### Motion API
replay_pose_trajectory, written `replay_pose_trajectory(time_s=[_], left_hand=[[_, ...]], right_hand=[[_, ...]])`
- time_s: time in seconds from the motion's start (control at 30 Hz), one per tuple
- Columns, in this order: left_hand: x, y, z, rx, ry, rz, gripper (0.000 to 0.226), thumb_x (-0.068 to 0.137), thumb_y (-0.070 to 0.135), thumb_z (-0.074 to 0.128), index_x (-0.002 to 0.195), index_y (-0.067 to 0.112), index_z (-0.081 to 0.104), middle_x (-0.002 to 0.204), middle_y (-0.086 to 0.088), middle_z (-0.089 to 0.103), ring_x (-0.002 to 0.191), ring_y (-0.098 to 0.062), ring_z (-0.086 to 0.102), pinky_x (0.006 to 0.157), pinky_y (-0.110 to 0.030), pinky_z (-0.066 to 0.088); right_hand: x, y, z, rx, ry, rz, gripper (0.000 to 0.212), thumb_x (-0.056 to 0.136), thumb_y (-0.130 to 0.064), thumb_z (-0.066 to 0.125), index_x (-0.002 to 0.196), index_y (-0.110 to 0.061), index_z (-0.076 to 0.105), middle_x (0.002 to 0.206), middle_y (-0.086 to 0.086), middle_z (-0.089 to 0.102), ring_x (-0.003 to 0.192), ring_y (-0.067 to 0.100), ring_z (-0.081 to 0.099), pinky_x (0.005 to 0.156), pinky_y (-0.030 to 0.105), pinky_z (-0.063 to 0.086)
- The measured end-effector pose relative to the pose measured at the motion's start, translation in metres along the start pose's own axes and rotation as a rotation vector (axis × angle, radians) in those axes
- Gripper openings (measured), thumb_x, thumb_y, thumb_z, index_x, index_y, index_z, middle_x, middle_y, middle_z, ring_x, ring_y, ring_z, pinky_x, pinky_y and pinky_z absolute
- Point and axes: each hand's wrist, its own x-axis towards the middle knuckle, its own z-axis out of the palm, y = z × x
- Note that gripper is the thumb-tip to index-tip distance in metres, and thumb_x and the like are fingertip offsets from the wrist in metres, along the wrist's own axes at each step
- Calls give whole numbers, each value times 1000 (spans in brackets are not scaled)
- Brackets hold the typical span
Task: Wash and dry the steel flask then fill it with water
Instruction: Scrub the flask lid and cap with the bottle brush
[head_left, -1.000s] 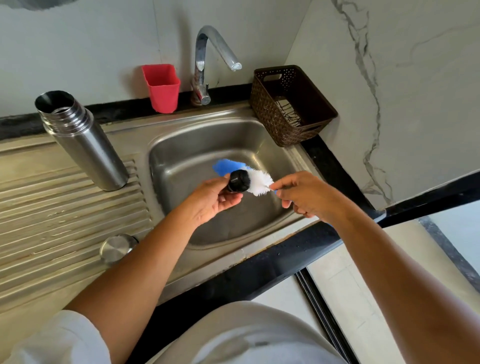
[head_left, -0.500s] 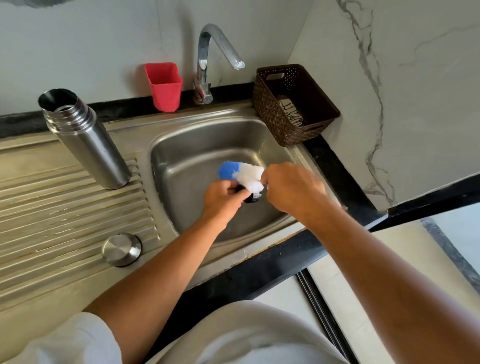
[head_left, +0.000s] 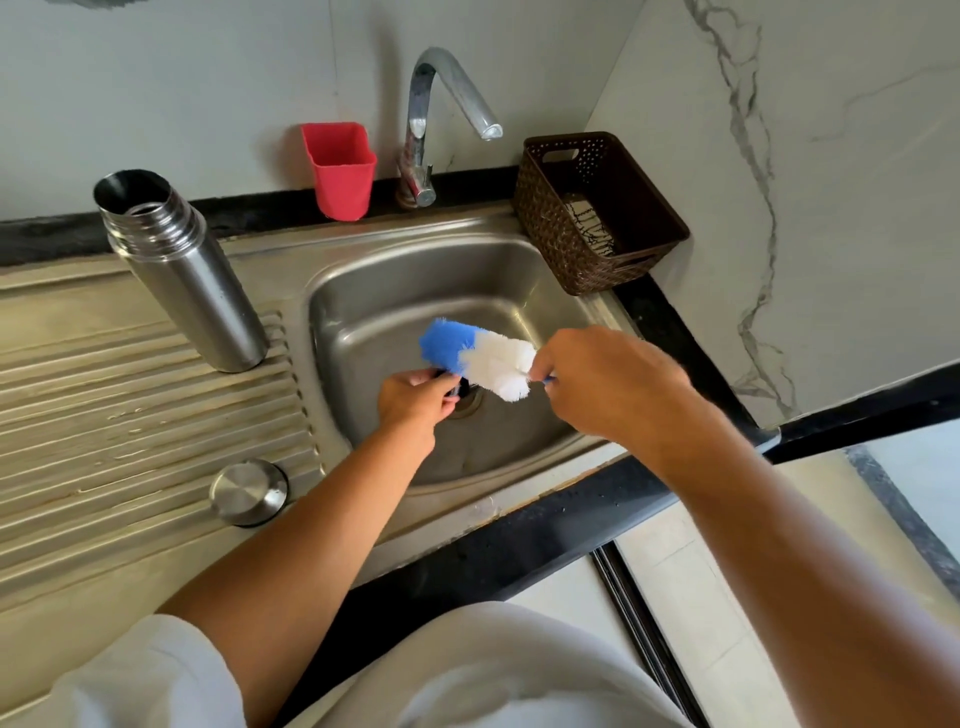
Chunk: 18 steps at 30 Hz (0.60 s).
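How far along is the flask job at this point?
Done: flask stands open on the drainboard, steel cap off beside it. In hand: left hand holds the black stopper over the sink, right hand holds the brush at it. Left: drying and filling; no water runs from the tap. Whether the flask is washed cannot be told.

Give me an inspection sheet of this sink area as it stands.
Surface: steel sink with ribbed drainboard; a few wet marks on the ribs.
Job's things: flask upright and open on the drainboard; its steel cap lies apart, nearer the person; brush over the basin.
Clutter: red cup beside the tap; brown basket at the sink's far right corner.
Hands: left hand grips a small black part, mostly hidden; right hand holds the brush by its handle.
Cables: nothing seen.
Surroundings: tap, no water running; marbled walls.
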Motion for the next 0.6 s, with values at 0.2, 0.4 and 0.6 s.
replay_pose_trajectory(time_s=[0.2, 0.4, 0.6], left_hand=[[-8, 6, 17, -225, -83, -222, 25, 93, 4, 75, 115, -5, 67, 97, -18, 72, 79, -24, 73, 64, -26, 64], [-19, 5, 21, -257, -164, -346, 10, 95, 5, 73, 99, -2, 67, 94, -17, 73, 81, -24, 73, 70, -30, 65], [-3, 15, 3, -352, -68, -351, 15, 94, 4, 75, 103, -3, 67, 92, -16, 72, 82, -26, 72, 93, -35, 60]], right_hand=[[9, -12, 7, 2, 25, 17, 34, 100, -13, 56, 132, -21, 66, 118, 8, 71, 102, 32, 70, 76, 36, 54], [4, -15, 9, -37, 66, 20, 37, 100, -10, 55, 133, -21, 65, 117, 7, 70, 102, 32, 70, 71, 34, 49], [-2, -1, 2, -34, 35, 7, 35, 100, -12, 56, 131, -23, 66, 114, 6, 70, 98, 31, 69, 75, 37, 57]])
